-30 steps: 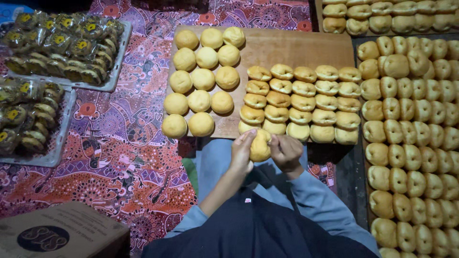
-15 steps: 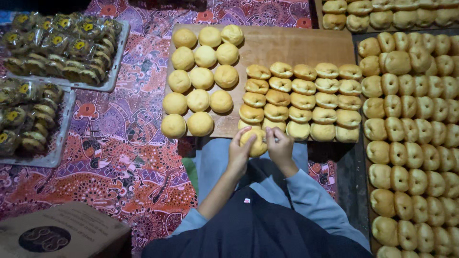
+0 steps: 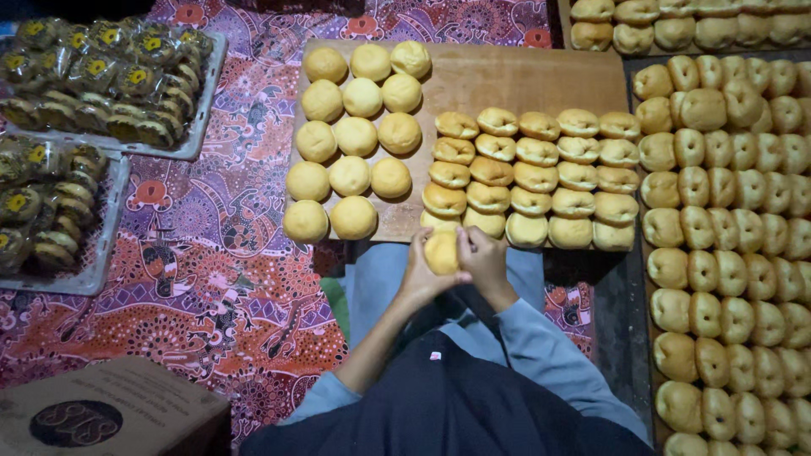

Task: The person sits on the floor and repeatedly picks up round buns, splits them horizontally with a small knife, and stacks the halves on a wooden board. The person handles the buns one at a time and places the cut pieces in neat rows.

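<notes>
Beside wrapped yellow-labelled packs [image 3: 110, 80] (on trays), both hands [image 3: 460, 266] hold a bun [image 3: 442, 252].

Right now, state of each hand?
Left hand: closed on the round bun.
Right hand: closed on the same bun, from the other side.

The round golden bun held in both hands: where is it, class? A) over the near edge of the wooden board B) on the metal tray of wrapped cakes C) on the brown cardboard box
A: both hands, left hand and right hand, grip the round golden bun at the wooden board's near edge, below the rows of split buns.
</notes>
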